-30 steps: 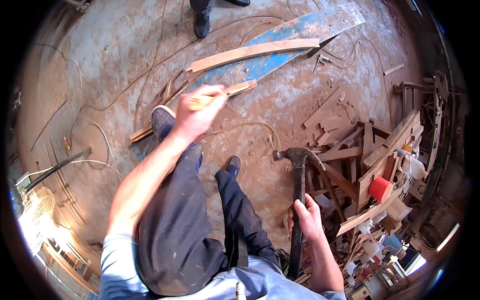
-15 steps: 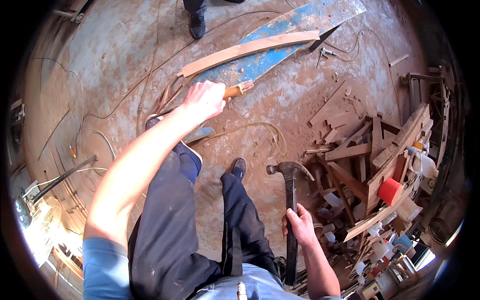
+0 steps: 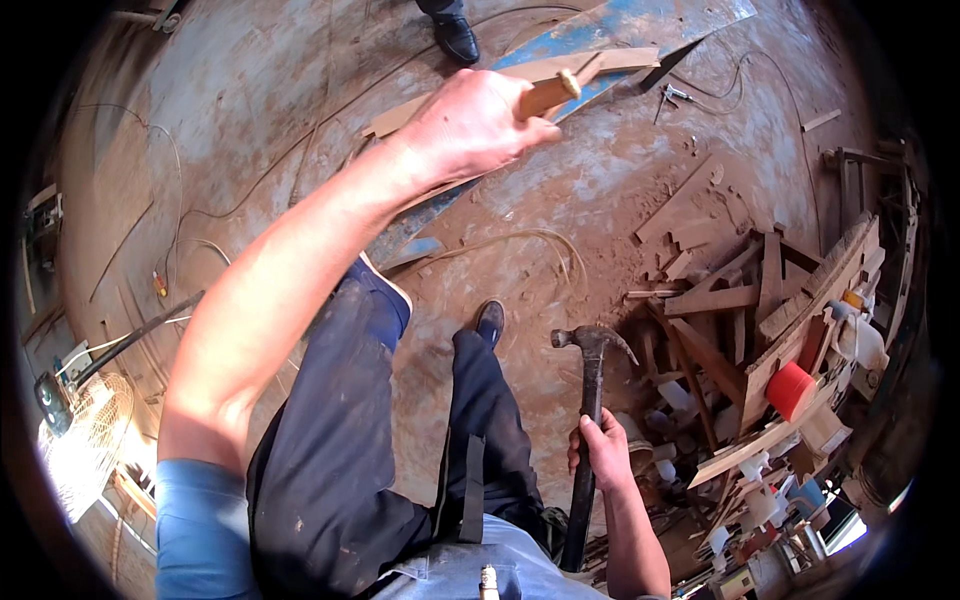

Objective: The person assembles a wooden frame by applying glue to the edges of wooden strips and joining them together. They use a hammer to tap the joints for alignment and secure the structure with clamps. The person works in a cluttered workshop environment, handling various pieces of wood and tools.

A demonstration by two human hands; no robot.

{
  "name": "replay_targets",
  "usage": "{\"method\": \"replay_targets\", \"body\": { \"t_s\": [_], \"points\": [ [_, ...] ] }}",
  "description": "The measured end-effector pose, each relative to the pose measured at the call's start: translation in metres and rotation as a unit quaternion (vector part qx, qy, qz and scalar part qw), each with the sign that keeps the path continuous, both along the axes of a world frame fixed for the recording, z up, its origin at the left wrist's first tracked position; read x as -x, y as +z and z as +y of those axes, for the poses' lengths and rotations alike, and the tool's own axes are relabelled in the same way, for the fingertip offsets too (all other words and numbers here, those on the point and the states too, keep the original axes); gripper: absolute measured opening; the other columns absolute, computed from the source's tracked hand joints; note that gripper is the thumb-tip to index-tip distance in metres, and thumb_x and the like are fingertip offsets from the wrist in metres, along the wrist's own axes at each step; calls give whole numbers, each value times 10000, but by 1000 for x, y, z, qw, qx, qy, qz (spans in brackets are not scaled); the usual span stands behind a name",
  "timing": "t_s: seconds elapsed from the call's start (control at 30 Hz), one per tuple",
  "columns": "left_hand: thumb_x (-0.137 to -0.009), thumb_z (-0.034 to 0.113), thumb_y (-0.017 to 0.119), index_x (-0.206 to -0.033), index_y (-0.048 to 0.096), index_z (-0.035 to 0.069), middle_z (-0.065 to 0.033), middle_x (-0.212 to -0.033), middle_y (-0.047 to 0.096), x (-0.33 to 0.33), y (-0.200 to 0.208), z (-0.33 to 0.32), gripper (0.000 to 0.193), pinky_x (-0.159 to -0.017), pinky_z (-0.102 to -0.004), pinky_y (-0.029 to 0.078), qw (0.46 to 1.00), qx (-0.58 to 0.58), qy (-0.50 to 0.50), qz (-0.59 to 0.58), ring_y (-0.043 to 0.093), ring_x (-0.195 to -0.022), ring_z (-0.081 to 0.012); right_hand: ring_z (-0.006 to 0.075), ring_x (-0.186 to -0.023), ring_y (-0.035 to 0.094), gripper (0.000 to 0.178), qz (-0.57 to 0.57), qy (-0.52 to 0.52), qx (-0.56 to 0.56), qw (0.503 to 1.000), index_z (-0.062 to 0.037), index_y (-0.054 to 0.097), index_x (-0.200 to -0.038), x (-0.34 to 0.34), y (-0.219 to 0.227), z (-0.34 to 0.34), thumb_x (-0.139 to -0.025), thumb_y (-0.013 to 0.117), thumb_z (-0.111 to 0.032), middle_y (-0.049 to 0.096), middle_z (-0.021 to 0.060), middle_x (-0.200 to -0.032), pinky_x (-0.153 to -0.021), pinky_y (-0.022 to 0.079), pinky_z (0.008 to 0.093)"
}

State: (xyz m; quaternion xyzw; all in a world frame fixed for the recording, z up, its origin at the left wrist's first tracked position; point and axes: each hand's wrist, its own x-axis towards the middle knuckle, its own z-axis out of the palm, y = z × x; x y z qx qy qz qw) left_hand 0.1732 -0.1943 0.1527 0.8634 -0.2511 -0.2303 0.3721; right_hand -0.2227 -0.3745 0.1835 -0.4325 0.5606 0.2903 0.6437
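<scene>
My left hand (image 3: pixel 475 125) is closed around the battered wooden handle (image 3: pixel 545 97) of what looks like a chisel; its blade is hidden. Beyond it lies a curved wooden piece (image 3: pixel 625 60), resting on a worn blue board (image 3: pixel 690 25) and partly covered by my hand. Low on the right, my right hand (image 3: pixel 603 448) grips a claw hammer (image 3: pixel 592 400) by its dark handle. The hammer's head points away from me, and its handle end reaches down beside my body.
Scrap wood (image 3: pixel 735 290) is heaped on the right, near a red container (image 3: pixel 790 390) and white bottles. A fan (image 3: pixel 95 430) stands at the lower left. An air gun (image 3: pixel 675 95) and hoses lie on the dusty floor. Another person's shoe (image 3: pixel 457 40) is at the top.
My left hand has risen away and to the right with the chisel, and looks larger. My right hand still holds the hammer, almost unmoved. The view has shifted slightly.
</scene>
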Motion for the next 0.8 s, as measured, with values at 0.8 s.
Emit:
{"method": "replay_targets", "body": {
  "t_s": [0.8],
  "points": [
    [-926, 294, 574, -971, 617, 39, -82, -816, 623, -35, 13, -32, 262, -711, -349, 513, 970, 231, -19, -80, 632, -752, -187, 158, -446, 540, 156, -3, -18, -3, 1000, -87, 443, -959, -38, -24, 5, -967, 563, -186, 553, 62, -658, -374, 467, 308]
  ]
}}
